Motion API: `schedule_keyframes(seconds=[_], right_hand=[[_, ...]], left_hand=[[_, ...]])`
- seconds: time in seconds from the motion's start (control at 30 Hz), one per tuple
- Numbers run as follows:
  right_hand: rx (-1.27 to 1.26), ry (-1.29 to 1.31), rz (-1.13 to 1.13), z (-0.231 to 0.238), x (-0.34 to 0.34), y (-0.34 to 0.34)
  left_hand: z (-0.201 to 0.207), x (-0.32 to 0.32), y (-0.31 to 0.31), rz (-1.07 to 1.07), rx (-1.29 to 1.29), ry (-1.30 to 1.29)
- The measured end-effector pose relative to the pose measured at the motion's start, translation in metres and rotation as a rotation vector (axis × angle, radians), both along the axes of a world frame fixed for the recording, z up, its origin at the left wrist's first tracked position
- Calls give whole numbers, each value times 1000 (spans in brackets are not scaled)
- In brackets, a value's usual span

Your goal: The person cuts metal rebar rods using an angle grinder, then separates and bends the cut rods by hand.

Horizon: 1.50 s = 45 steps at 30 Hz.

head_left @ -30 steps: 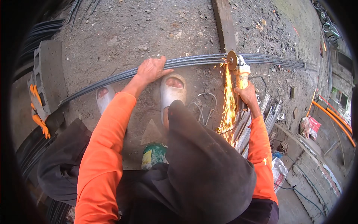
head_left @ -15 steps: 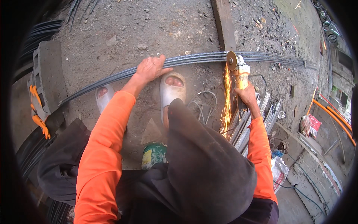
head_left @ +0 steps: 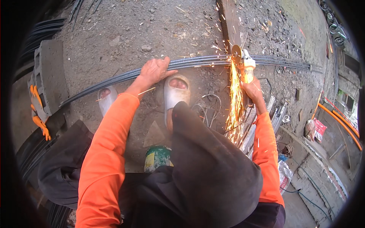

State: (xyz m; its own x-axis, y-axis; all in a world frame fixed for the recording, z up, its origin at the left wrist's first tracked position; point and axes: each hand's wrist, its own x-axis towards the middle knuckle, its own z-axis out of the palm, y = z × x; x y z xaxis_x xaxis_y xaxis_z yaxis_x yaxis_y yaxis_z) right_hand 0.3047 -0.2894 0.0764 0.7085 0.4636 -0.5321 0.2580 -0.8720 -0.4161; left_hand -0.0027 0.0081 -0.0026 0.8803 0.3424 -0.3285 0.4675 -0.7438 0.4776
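A bundle of ribbed steel rebars (head_left: 114, 79) runs across in front of me, bowed by the lens, with its right part lying over a wooden plank (head_left: 230, 28). My left hand (head_left: 155, 71) presses down on the bundle and grips it near the middle, thumb pointing right. My right hand (head_left: 253, 90) is wrapped round the body of a yellow and white angle grinder (head_left: 248, 72). The grinder's cutting disc (head_left: 236, 54) meets the rebars just at the plank. A dense stream of orange sparks falls from that contact toward me, and some fly upward.
My sandalled feet (head_left: 177, 91) are close to the rebars. A green can (head_left: 157, 156) stands between my legs. Metal bars (head_left: 279, 114) lie under my right forearm. A hollow concrete block (head_left: 53, 76) with orange gloves (head_left: 40, 125) is at left; an orange hose (head_left: 342, 123) at right.
The sparks have grown thicker and now scatter upward too. The grinder has shifted slightly, its disc a little higher on the rebars. My left hand has barely moved.
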Motion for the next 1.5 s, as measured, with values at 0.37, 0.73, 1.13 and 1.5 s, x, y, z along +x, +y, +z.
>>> schedule_keyframes(seconds=[0.37,0.73,1.13,1.5], right_hand=[[-146,-12,4,0,5,1],[-58,-13,13,-1,0,-18],[-43,4,-5,2,-9,-32],[-83,-18,-18,2,-4,-11]], left_hand=[[2,-1,-1,-5,10,30],[3,3,0,-6,-32,31],[1,1,1,6,-28,24],[3,4,-1,13,-24,57]])
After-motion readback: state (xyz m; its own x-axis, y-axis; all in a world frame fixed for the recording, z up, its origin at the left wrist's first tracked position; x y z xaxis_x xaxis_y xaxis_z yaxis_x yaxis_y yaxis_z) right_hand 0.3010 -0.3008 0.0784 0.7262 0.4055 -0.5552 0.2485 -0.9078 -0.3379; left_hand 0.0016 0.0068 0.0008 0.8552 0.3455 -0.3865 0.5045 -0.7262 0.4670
